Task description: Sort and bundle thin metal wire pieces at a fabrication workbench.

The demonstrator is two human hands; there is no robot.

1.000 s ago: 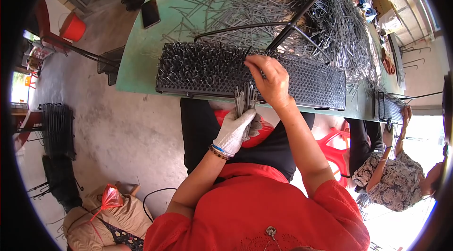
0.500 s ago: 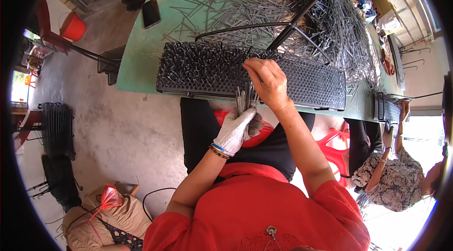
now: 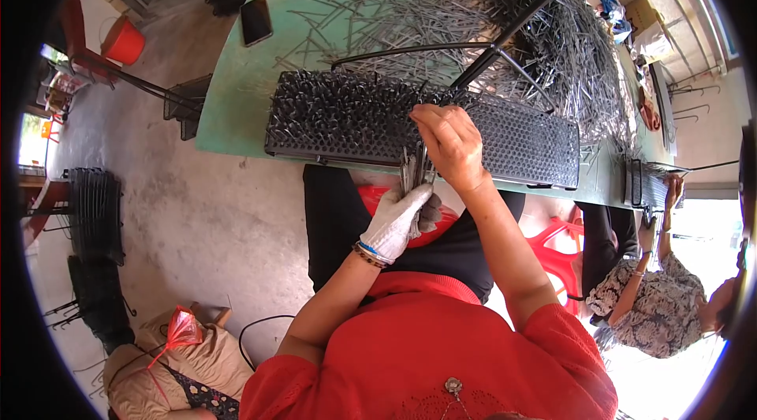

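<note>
My left hand [image 3: 400, 220], in a white work glove, is closed round a bundle of thin grey strips [image 3: 412, 171] that point up toward the table edge. Bare and pinched, my right hand [image 3: 451, 142] is over the middle of a long black perforated rack [image 3: 524, 140]. Its fingertips hide whatever is between them. Left of that hand, dark strips [image 3: 335, 112] stand densely in the rack's holes. The holes right of the hand are bare. A black bent-wire frame [image 3: 410, 49] with a thick rod [image 3: 528, 14] rises behind the rack.
A big heap of loose strips [image 3: 560, 49] covers the back right of the green table [image 3: 229, 108]. A phone [image 3: 256, 22] lies at its left. A co-worker [image 3: 662, 302] works at the far right by another rack [image 3: 646, 183]. Black racks [image 3: 95, 215] are stacked on the left floor.
My right hand's fingertips have moved slightly down and right over the rack. The rack and wire frame appear a little farther right. My left hand still grips the bundle.
</note>
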